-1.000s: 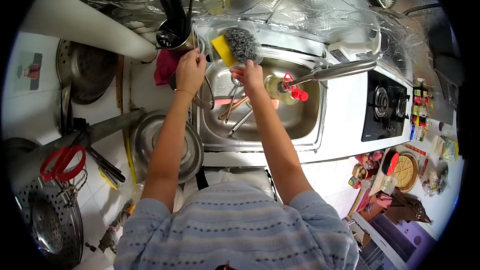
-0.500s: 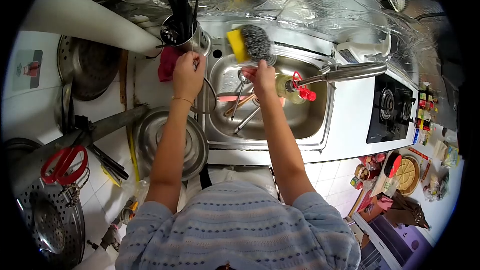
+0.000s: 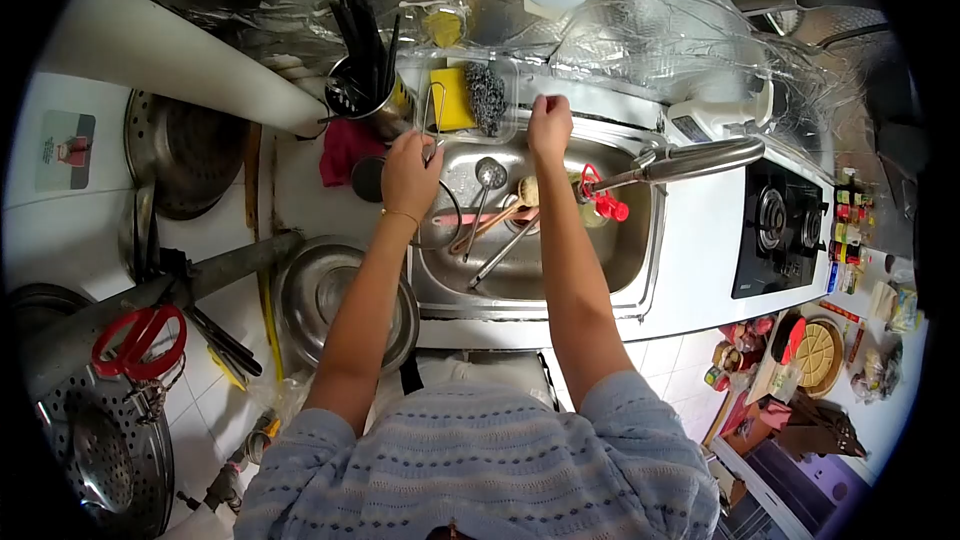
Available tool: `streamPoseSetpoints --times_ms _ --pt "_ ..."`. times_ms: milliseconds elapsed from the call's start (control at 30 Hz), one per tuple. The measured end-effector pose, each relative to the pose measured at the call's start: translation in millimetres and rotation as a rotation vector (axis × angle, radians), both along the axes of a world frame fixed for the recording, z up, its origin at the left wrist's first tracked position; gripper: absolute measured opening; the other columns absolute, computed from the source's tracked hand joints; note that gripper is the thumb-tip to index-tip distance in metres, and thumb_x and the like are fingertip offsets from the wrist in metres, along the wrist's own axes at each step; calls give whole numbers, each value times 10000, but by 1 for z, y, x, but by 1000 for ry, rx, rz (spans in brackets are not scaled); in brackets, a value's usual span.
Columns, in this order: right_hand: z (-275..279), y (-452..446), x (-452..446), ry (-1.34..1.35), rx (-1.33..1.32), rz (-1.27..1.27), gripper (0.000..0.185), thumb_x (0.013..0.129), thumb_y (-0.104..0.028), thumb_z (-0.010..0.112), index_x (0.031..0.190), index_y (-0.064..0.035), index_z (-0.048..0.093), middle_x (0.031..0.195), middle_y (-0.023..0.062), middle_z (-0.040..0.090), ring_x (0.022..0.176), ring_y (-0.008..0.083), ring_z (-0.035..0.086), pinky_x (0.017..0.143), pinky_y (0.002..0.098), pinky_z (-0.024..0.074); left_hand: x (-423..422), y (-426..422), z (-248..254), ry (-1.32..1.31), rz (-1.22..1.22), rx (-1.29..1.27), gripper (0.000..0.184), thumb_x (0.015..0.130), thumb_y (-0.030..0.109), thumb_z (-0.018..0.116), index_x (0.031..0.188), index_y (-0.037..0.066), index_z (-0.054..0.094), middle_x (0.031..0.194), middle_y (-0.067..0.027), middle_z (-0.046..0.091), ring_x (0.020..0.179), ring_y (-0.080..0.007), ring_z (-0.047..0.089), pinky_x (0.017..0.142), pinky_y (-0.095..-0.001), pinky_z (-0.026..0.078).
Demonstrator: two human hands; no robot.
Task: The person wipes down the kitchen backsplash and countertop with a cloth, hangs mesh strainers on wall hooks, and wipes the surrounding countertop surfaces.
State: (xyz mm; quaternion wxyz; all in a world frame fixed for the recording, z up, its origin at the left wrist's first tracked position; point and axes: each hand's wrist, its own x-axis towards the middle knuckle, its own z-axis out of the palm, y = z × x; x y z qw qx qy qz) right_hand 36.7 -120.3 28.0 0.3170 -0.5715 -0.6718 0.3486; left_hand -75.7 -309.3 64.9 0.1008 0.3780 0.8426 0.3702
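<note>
The left hand (image 3: pixel 410 178) has its fingers clamped on a wire loop (image 3: pixel 441 108) at the sink's (image 3: pixel 616 262) far left. The right hand (image 3: pixel 550 128), fingers curled together, hovers right of the sponge (image 3: pixel 451 100).

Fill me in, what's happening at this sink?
A person is at the sink with both hands at its back edge. The left hand grips what looks like a thin metal wire piece. The right hand is closed; whether anything is in it can't be seen. Between them, farther back, a yellow sponge and a steel scourer sit in a clear tray. A ladle and other utensils lie in the basin.
</note>
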Motion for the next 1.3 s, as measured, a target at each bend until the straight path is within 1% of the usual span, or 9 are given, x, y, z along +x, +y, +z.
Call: streamPoseSetpoints --times_ms 67,200,500,600,700,767,867,1100,1300 --pt "5 17 -19 -225 51 6 286 826 -288 567 874 -6 588 905 182 605 775 368 585 713 445 461 1 0 5 79 40 -10 197 800 214 612 860 30 578 860 -121 563 665 -259 562 632 -358 458" --pt "-2 37 -39 -545 -55 4 320 788 -326 610 904 -29 593 930 171 609 839 346 609 726 449 482 8 -1 25 -124 18 -54 153 797 159 610 830 28 538 899 -127 534 758 -304 552 677 -377 449" --pt "-18 45 -37 -488 -12 -47 229 790 -217 549 888 -13 583 890 187 623 844 369 615 718 464 490 9 -6 29 -133 -51 2 159 805 160 609 842 23 538 915 -125 530 756 -301 558 665 -373 450" --pt "-5 42 -29 -410 -20 -39 202 779 -194 572 867 -12 583 824 181 629 791 376 615 698 466 487 14 2 34 -147 -79 18 161 802 160 614 850 23 544 884 -113 543 704 -275 562 644 -357 453" --pt "27 28 -14 -42 -8 -131 157 774 -131 603 828 8 554 747 146 625 716 301 629 627 395 499 19 14 46 -160 -124 103 155 803 149 626 865 19 570 806 -84 564 631 -213 547 601 -312 446" --pt "82 -2 -4 556 -281 4 117 774 -57 623 791 1 523 736 106 610 645 189 602 561 287 475 22 27 62 -187 -142 177 147 805 138 636 873 16 590 752 -63 574 591 -166 533 575 -278 437" --pt "145 -33 13 910 -600 186 92 784 5 592 797 -11 503 740 85 597 604 114 556 522 215 429 18 47 99 -355 -294 372 208 794 82 654 996 41 626 760 27 573 614 -36 465 556 -200 392" --pt "231 -45 45 984 -662 454 123 784 44 531 885 -11 489 723 85 582 541 98 492 479 192 382 21 44 197 -280 -610 438 254 779 44 663 1031 72 638 789 39 470 636 -28 413 554 -186 361" --pt "270 -57 57 959 -673 598 131 761 42 505 880 -10 497 664 58 550 509 88 448 456 197 339 28 42 229 -413 -654 515 121 814 45 640 931 22 621 837 39 542 707 -16 494 608 -172 407"
